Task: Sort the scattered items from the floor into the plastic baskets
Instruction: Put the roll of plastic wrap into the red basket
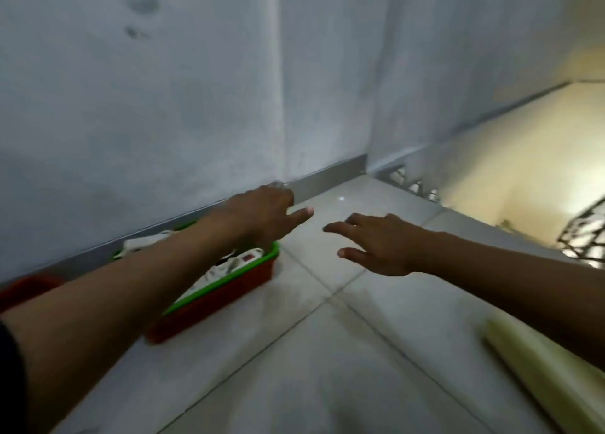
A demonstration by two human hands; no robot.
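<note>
Against the wall's base, a green-rimmed red basket [229,289] is lying on the tiled floor [327,351], holding white items [235,263]. Left hand [262,214] is hovering over its far edge, grip apart and empty, finger pointing. Right hand [376,243] is spreading over open floor, grip apart; a pale roll [540,368] is lying nearby.

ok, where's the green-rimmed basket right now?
In the head view the green-rimmed basket sits on the floor at left, against the wall's baseboard, under the left hand and forearm; white items lie inside.
</note>
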